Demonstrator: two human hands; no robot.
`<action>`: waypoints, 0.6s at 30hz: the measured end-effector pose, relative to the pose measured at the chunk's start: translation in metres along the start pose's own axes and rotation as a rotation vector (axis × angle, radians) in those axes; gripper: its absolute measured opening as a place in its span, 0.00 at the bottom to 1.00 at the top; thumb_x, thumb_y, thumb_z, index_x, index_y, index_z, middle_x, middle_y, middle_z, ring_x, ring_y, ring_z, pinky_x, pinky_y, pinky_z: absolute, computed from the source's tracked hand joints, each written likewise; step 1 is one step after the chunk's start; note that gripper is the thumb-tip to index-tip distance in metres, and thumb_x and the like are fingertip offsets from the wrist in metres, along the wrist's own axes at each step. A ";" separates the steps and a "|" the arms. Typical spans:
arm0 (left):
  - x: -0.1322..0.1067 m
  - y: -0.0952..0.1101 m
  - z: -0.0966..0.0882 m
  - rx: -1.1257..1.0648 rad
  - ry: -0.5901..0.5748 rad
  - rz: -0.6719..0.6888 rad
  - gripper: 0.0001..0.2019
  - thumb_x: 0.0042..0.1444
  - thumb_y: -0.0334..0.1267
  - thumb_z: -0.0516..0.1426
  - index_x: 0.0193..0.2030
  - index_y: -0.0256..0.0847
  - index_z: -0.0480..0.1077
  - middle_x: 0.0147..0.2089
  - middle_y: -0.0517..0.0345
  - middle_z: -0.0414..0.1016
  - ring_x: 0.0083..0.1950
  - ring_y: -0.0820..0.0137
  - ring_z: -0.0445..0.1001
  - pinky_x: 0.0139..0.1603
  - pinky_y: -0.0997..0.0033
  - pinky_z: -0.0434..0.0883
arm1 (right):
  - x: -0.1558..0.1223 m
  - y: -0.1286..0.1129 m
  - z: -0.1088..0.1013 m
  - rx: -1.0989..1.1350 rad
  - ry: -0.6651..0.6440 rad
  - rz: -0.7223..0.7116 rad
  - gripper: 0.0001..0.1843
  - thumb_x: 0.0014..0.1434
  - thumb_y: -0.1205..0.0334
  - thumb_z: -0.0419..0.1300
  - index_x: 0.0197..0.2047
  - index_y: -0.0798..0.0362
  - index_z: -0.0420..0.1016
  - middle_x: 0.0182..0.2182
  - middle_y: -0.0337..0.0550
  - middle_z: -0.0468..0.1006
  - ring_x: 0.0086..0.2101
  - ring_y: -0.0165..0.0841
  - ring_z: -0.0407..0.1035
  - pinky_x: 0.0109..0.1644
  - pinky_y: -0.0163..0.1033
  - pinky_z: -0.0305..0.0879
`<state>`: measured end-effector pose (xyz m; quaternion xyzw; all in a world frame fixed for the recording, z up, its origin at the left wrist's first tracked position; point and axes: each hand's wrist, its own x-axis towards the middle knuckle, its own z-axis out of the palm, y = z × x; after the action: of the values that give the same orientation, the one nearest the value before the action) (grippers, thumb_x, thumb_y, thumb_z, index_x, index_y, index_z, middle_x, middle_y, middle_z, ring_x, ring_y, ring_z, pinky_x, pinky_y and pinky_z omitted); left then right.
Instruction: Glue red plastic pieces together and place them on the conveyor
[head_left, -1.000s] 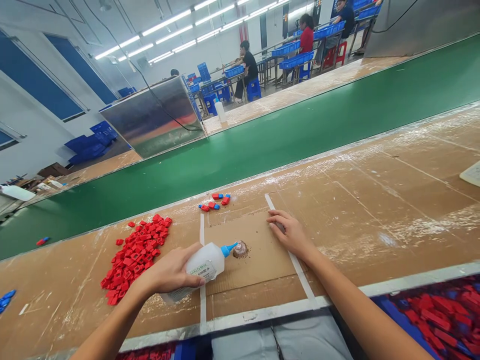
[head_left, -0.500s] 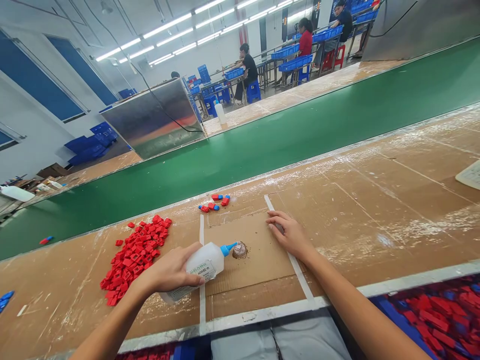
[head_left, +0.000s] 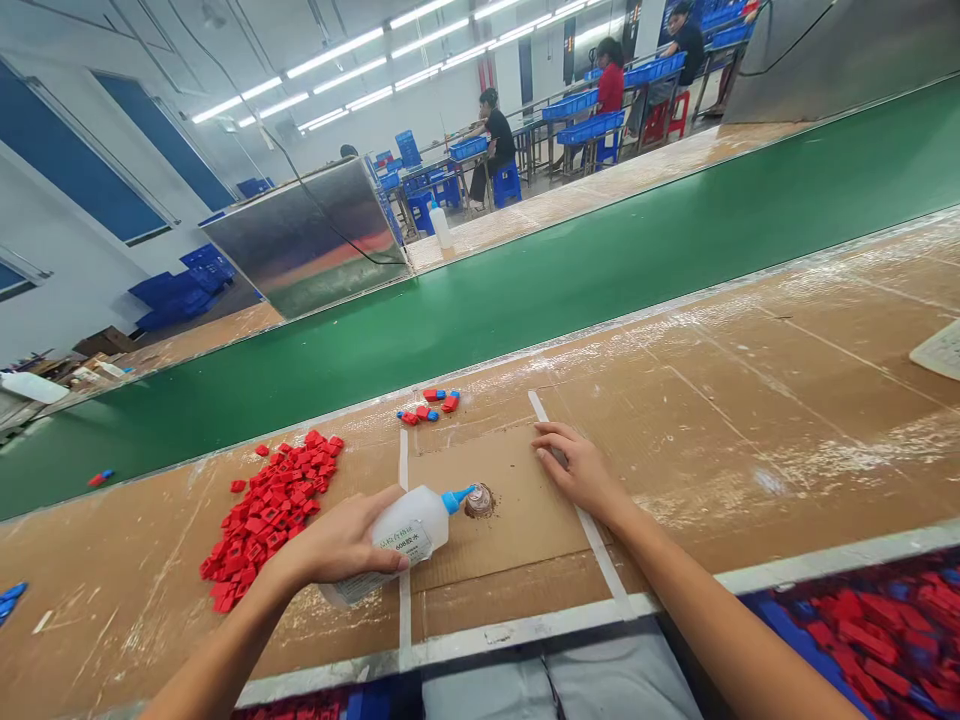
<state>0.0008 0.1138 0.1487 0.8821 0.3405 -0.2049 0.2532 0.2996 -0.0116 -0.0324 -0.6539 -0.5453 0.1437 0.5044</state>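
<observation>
Bottle (head_left: 420,520) is held tilted over the counter (head_left: 735,400) by my left hand (head_left: 349,540), nozzle (head_left: 456,499) at the round mound (head_left: 481,501), while I cannot tell whether my curled right hand (head_left: 579,470) holds anything; I judge work partway, four red-and-blue pieces (head_left: 450,402) seemingly joined, red heap (head_left: 270,510) apparently left.

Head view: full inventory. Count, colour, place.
Translucent plastic squeeze bottle: one, blue-nozzled, centre
Round crusted mound: one, brown-grey, right of bottle
Flat cardboard sheet: one, brown, around mound
White tape strips: two, beside cardboard
Small red plastic pieces: many, heaped left
Green conveyor belt: one, middle
Red-and-blue pieces: about four beyond cardboard, one on belt
Small blue pieces: several, left edge
Brown worktable: one, foreground
Shiny silver panels: two, beyond belt
Seated people: at least three, background
Blue plastic bins: several, background, lower right
Left hand: one, bare, holding bottle
Right hand: one, bare, by right tape strip
</observation>
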 end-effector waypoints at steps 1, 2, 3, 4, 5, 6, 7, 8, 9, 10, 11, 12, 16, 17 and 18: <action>0.000 0.000 0.000 0.000 0.001 -0.001 0.30 0.46 0.55 0.60 0.55 0.45 0.67 0.42 0.54 0.78 0.39 0.59 0.74 0.37 0.67 0.67 | 0.000 0.000 0.000 -0.001 0.000 0.001 0.12 0.65 0.59 0.52 0.41 0.50 0.76 0.55 0.50 0.73 0.51 0.44 0.71 0.55 0.52 0.67; 0.000 0.000 0.000 0.003 0.001 -0.003 0.30 0.47 0.55 0.61 0.55 0.45 0.67 0.42 0.55 0.78 0.39 0.59 0.74 0.37 0.68 0.66 | 0.000 -0.001 0.000 -0.002 0.000 0.003 0.12 0.65 0.59 0.52 0.41 0.50 0.76 0.55 0.49 0.73 0.51 0.44 0.71 0.55 0.52 0.67; 0.001 0.000 0.000 0.006 0.001 -0.007 0.30 0.47 0.54 0.61 0.55 0.45 0.68 0.42 0.55 0.78 0.39 0.59 0.74 0.37 0.68 0.66 | 0.000 -0.001 -0.001 -0.002 0.000 0.006 0.12 0.65 0.59 0.52 0.40 0.50 0.76 0.55 0.49 0.73 0.51 0.44 0.71 0.55 0.52 0.67; 0.001 0.000 0.000 0.010 0.000 -0.009 0.29 0.47 0.54 0.61 0.55 0.45 0.68 0.42 0.55 0.78 0.40 0.58 0.74 0.37 0.68 0.66 | 0.000 -0.001 -0.001 -0.003 0.000 0.008 0.11 0.64 0.59 0.52 0.40 0.49 0.76 0.55 0.49 0.73 0.51 0.44 0.72 0.54 0.52 0.68; 0.001 0.000 0.000 0.012 -0.001 -0.011 0.29 0.47 0.53 0.62 0.55 0.44 0.68 0.42 0.55 0.77 0.40 0.58 0.74 0.37 0.68 0.66 | 0.000 -0.002 -0.001 -0.004 -0.001 0.010 0.11 0.64 0.59 0.52 0.40 0.49 0.76 0.55 0.49 0.73 0.50 0.44 0.72 0.54 0.51 0.68; 0.001 0.000 0.000 0.014 -0.003 -0.011 0.29 0.47 0.53 0.62 0.55 0.44 0.67 0.42 0.55 0.77 0.40 0.58 0.74 0.37 0.68 0.66 | 0.000 -0.002 -0.001 -0.006 -0.002 0.012 0.11 0.64 0.59 0.52 0.40 0.49 0.76 0.55 0.48 0.73 0.50 0.43 0.72 0.54 0.51 0.68; 0.002 0.000 0.000 0.014 -0.006 -0.012 0.28 0.48 0.52 0.62 0.55 0.44 0.67 0.42 0.55 0.77 0.40 0.59 0.74 0.37 0.68 0.66 | 0.000 -0.003 -0.001 -0.007 -0.003 0.014 0.11 0.65 0.59 0.52 0.41 0.49 0.76 0.55 0.48 0.73 0.50 0.43 0.72 0.54 0.51 0.68; 0.002 0.000 0.000 0.015 -0.008 -0.014 0.28 0.48 0.52 0.62 0.54 0.44 0.67 0.42 0.56 0.77 0.41 0.59 0.73 0.37 0.68 0.65 | 0.000 -0.003 -0.001 -0.008 -0.003 0.015 0.12 0.65 0.59 0.52 0.40 0.49 0.76 0.55 0.48 0.73 0.50 0.44 0.72 0.54 0.51 0.68; 0.001 0.000 0.001 0.016 -0.011 -0.016 0.27 0.48 0.52 0.62 0.53 0.45 0.68 0.42 0.56 0.77 0.41 0.59 0.73 0.37 0.69 0.65 | 0.000 -0.003 -0.001 -0.009 -0.003 0.016 0.12 0.65 0.59 0.52 0.40 0.49 0.76 0.55 0.48 0.73 0.50 0.44 0.72 0.54 0.52 0.68; 0.001 -0.001 0.001 0.016 -0.012 -0.019 0.26 0.48 0.52 0.62 0.52 0.45 0.68 0.41 0.56 0.77 0.41 0.59 0.73 0.37 0.69 0.65 | 0.000 -0.003 -0.001 -0.010 -0.004 0.016 0.12 0.65 0.59 0.52 0.40 0.49 0.76 0.55 0.49 0.73 0.50 0.44 0.72 0.55 0.52 0.68; 0.001 -0.002 0.001 0.018 -0.012 -0.021 0.25 0.48 0.52 0.62 0.51 0.45 0.68 0.41 0.56 0.76 0.41 0.59 0.73 0.37 0.69 0.64 | 0.000 -0.003 -0.001 -0.010 -0.004 0.016 0.12 0.65 0.59 0.52 0.40 0.50 0.76 0.55 0.49 0.73 0.51 0.44 0.72 0.55 0.52 0.67; 0.001 -0.002 0.002 0.018 -0.009 -0.022 0.24 0.48 0.52 0.62 0.51 0.45 0.68 0.41 0.57 0.76 0.41 0.58 0.73 0.37 0.69 0.64 | 0.000 -0.003 -0.001 -0.011 -0.004 0.016 0.12 0.65 0.59 0.52 0.40 0.50 0.76 0.55 0.49 0.73 0.51 0.44 0.72 0.55 0.52 0.67; 0.000 -0.004 0.003 0.007 0.002 -0.015 0.24 0.48 0.51 0.63 0.50 0.45 0.68 0.39 0.57 0.76 0.39 0.59 0.74 0.36 0.70 0.64 | 0.000 -0.002 0.000 -0.016 -0.003 0.021 0.12 0.65 0.58 0.52 0.41 0.49 0.76 0.55 0.48 0.73 0.51 0.44 0.72 0.56 0.53 0.66; 0.000 -0.004 0.003 0.002 0.006 -0.012 0.23 0.48 0.51 0.63 0.49 0.45 0.68 0.39 0.58 0.77 0.39 0.59 0.74 0.36 0.70 0.63 | 0.000 -0.002 0.000 -0.016 -0.003 0.021 0.12 0.65 0.58 0.52 0.41 0.49 0.76 0.55 0.48 0.73 0.51 0.44 0.72 0.57 0.53 0.66; -0.001 -0.003 0.004 -0.003 0.013 -0.010 0.23 0.48 0.51 0.63 0.49 0.45 0.68 0.39 0.58 0.77 0.39 0.60 0.74 0.36 0.70 0.64 | 0.000 -0.002 0.000 -0.015 -0.003 0.021 0.12 0.65 0.58 0.52 0.41 0.49 0.76 0.55 0.48 0.73 0.51 0.44 0.72 0.57 0.53 0.66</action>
<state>-0.0025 0.1135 0.1452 0.8812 0.3470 -0.2000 0.2512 0.2985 -0.0113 -0.0311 -0.6631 -0.5404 0.1457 0.4970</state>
